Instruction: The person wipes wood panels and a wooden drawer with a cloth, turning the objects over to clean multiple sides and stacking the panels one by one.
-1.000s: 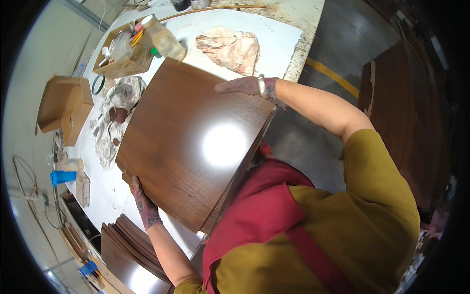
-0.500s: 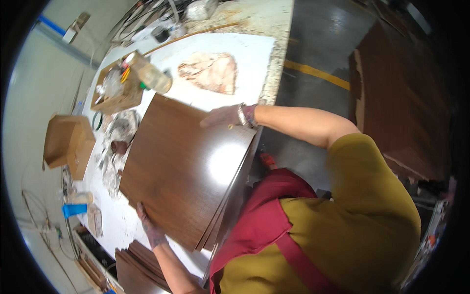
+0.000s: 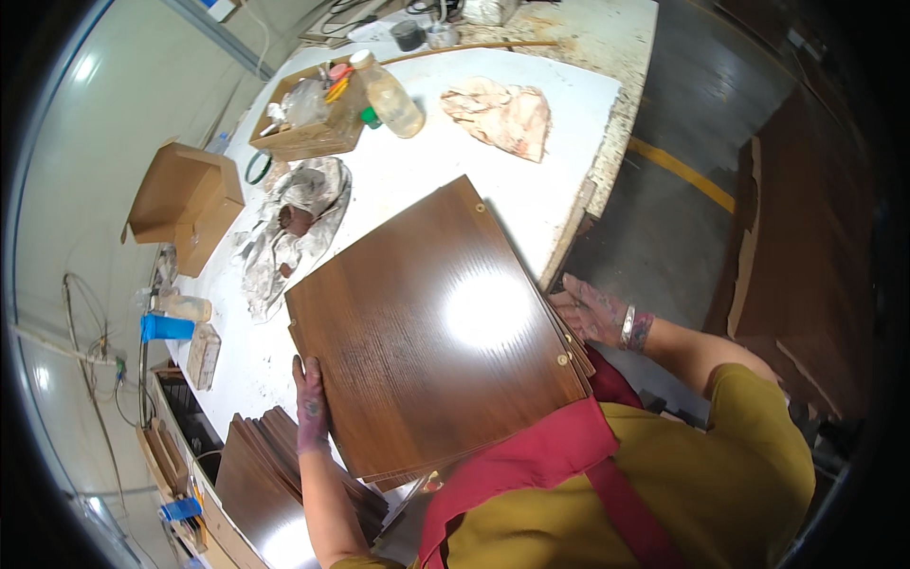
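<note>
Here both hands [image 3: 310, 403] grip the panel's [image 3: 427, 322] edges.

A stack of glossy dark-brown wooden panels [image 3: 431, 327] lies on the white worktable [image 3: 555, 152], the left hand [image 3: 311, 406] at its left edge and the right hand [image 3: 592, 311] at its right edge, past the table's side. Behind it to the left lies crumpled grey cloth [image 3: 289, 228], then an open cardboard box [image 3: 185, 204] farther left. At the far end sit a cluttered cardboard tray [image 3: 308, 128], a clear plastic bottle [image 3: 389, 95] just right of it, and a stained rag [image 3: 502, 114] farther right.
</note>
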A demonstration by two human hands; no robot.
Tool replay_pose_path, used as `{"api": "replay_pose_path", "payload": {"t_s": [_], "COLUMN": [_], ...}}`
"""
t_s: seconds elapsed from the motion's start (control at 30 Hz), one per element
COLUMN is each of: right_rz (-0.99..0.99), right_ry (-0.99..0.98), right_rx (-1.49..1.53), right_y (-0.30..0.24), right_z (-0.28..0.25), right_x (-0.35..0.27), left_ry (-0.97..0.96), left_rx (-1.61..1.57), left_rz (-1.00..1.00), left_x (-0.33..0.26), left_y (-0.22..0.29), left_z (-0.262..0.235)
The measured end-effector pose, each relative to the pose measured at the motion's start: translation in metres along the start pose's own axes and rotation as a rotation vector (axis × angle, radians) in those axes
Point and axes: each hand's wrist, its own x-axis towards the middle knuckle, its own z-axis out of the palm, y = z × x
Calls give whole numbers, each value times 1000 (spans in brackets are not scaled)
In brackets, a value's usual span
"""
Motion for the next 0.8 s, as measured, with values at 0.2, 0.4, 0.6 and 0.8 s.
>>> {"api": "replay_pose_path", "payload": {"t_s": [0.2, 0.4, 0.6, 0.8], "right_rz": [-319, -257, -101, -592], "right_ry": [-14, 136, 53, -237], "right_rx": [-1006, -630, -336, -988], "right_y": [7, 0, -205, -341], "right_z": [4, -31, 35, 162], "right_x": [33, 52, 36, 32], "left_ry": [42, 150, 307, 725], "left_rx": [15, -4, -391, 541], "left_rz": [-42, -50, 40, 907], "left_x": [-27, -42, -41, -21], "left_y": [9, 24, 9, 40], "left_z": [6, 28, 103, 202]}}
